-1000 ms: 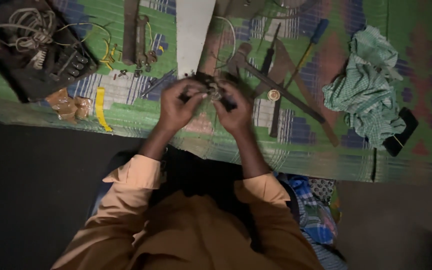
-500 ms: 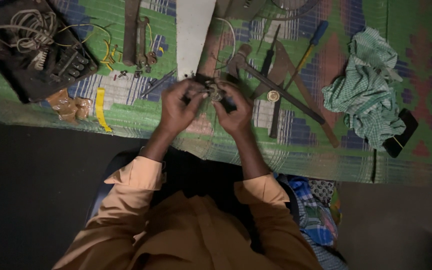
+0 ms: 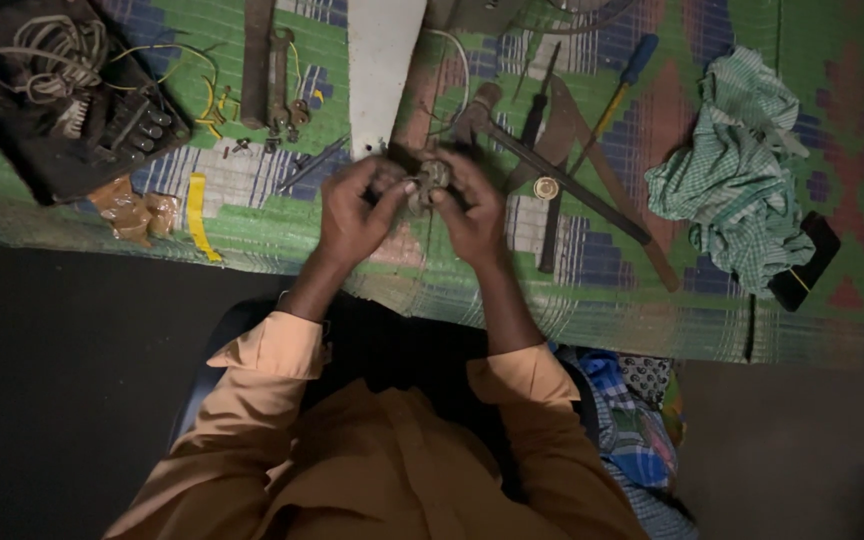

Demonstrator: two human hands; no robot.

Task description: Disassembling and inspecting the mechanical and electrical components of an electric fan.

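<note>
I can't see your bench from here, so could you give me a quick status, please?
Left hand and right hand both closed on small metal part. Held above woven mat. Hammer and screwdriver lying close by.

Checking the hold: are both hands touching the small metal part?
Touching. The head view shows left hand and right hand fingers wrapped on the small metal part.

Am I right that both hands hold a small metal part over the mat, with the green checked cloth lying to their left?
Not quite: in the head view the green checked cloth lies to the right of the hands. The left hand and right hand do hold the small metal part over the mat.
</note>
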